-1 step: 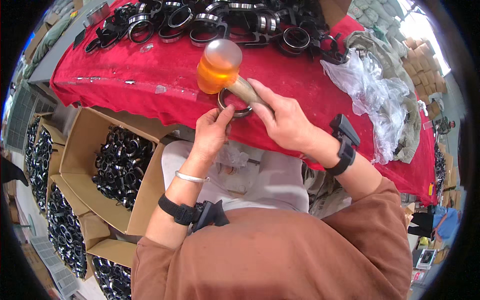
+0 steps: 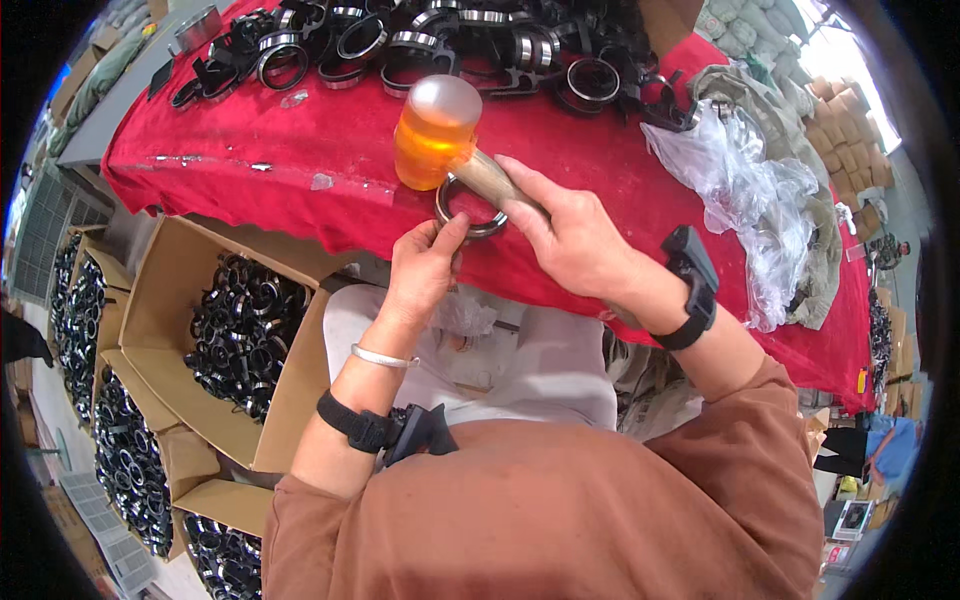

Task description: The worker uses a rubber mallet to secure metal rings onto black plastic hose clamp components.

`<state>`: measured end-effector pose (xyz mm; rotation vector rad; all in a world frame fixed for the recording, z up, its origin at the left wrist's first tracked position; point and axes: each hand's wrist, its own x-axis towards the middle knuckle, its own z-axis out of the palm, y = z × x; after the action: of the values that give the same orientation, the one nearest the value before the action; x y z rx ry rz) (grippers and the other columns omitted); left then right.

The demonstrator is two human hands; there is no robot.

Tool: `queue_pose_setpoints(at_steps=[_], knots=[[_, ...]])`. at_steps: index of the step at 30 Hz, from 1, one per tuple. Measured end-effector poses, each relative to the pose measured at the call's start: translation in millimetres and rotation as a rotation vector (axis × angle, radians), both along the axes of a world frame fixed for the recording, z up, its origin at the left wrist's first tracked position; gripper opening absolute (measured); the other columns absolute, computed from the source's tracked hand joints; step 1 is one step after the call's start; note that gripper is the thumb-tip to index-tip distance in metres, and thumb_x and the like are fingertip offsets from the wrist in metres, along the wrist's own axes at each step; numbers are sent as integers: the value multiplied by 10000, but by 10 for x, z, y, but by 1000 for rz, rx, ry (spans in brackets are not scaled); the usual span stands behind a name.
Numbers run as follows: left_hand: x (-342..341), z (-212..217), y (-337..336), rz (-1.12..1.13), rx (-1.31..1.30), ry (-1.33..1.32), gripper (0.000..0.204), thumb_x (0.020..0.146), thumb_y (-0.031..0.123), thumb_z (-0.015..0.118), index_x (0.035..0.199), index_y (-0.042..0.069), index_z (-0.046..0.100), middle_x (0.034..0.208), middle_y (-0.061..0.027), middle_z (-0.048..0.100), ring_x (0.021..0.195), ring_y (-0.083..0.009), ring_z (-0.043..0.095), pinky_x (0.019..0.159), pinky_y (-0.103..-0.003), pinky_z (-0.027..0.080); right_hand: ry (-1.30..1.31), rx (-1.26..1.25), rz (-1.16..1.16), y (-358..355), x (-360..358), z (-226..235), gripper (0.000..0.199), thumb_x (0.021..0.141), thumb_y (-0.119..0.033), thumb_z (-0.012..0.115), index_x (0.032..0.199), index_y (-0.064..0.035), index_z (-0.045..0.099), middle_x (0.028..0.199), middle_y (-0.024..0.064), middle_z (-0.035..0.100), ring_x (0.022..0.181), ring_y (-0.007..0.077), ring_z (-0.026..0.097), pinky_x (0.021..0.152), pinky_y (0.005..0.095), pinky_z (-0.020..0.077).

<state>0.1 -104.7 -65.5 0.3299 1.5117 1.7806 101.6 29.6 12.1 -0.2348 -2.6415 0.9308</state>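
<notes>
My right hand [image 2: 575,240] is wrapped round the wooden handle of a mallet [image 2: 437,135] whose translucent head is amber with a pale, frosted end. The mallet head is up and to the left of that hand, over the red cloth. Below it, a dark ring with a shiny metal band [image 2: 487,229] is at the table's near edge, partly covered by the mallet and handle. Thumb and fingers of my left hand [image 2: 425,265] pinch the ring's near side. Whether the mallet touches the ring, I cannot tell.
Many similar black-and-metal ring parts [image 2: 400,60] are heaped along the far side of the red-clothed table [image 2: 350,130]. Crumpled clear plastic [image 2: 735,190] lies at the right. On the left, an open cardboard box [image 2: 165,290] holds more parts, with other filled boxes beyond it.
The mallet head is very slightly higher and tilted a touch differently. My left hand and the ring stay nearly where they were.
</notes>
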Motion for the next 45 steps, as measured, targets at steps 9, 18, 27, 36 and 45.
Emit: queue_pose_setpoints(at_steps=[9, 18, 27, 36, 45], knots=[[-45, 43, 63, -12, 7, 67, 268, 875, 333, 561, 763, 89, 553, 566, 31, 467, 476, -53, 388, 442, -205, 298, 15, -111, -257, 164, 214, -212, 398, 899, -156, 473, 1269, -16, 427, 958, 236, 604, 856, 289, 632, 770, 343, 478], [-70, -1, 22, -12, 26, 99, 287, 875, 349, 554, 757, 88, 547, 568, 25, 477, 471, -56, 409, 446, -195, 312, 237, -390, -251, -103, 645, 159, 448, 908, -118, 443, 1343, -57, 358, 738, 26, 533, 557, 69, 482, 512, 217, 436], [-134, 176, -325, 177, -66, 28, 239, 863, 319, 569, 808, 87, 559, 655, 24, 477, 542, -60, 424, 467, -202, 319, 61, -629, -382, 101, 997, -12, 442, 923, -160, 447, 1346, -67, 360, 697, 0, 501, 542, 55, 472, 492, 205, 425], [-1823, -263, -2428, 576, -849, 853, 420, 887, 333, 519, 1078, -37, 575, 979, -166, 619, 886, -246, 572, 774, -377, 442, 190, -799, -528, 953, 1213, 31, 447, 927, -262, 459, 1342, -121, 373, 660, 24, 526, 479, 83, 491, 407, 218, 424], [-959, 740, 483, 93, -262, 1716, 150, 806, 134, 593, 916, 33, 609, 902, -142, 602, 901, -296, 554, 784, -372, 452, 247, -1238, -458, 1198, 1174, -197, 415, 938, -284, 431, 1321, -136, 378, 653, 55, 538, 472, 110, 504, 410, 245, 446]])
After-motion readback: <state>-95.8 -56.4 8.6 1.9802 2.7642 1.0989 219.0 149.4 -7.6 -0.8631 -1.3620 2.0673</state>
